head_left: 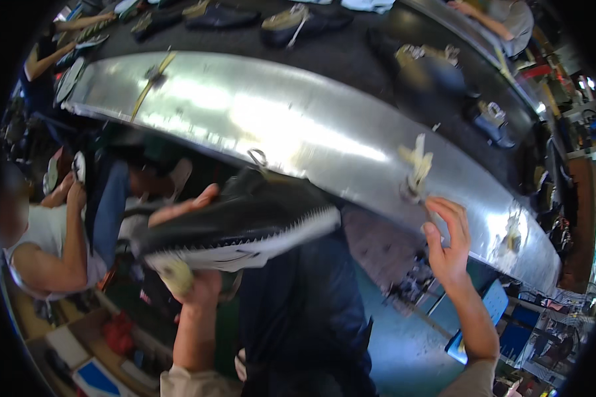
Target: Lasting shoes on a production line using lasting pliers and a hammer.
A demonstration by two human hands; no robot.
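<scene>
A black shoe [245, 215] with a white lower band and a jagged seam lies tilted in my left hand [202, 288]. The fingers of that hand wrap round its left end, and the palm is below it. By the thumb is a pale yellow patch [175, 276]; whether it is a finger cover or part of the shoe I cannot tell. My right hand [449, 248] is at the metal ledge, thumb and fingertips close together at a thin dark piece I cannot make out. Just beyond those fingertips, a knotted bundle of pale yellow strips [417, 162] sits on the ledge.
A shiny metal ledge [245, 112] curves across in front of me. Behind it, a dark conveyor belt [351, 56] carries several shoes [304, 23]. A co-worker [53, 245] sits at the left holding a shoe. To the right stands a blue chair [480, 317].
</scene>
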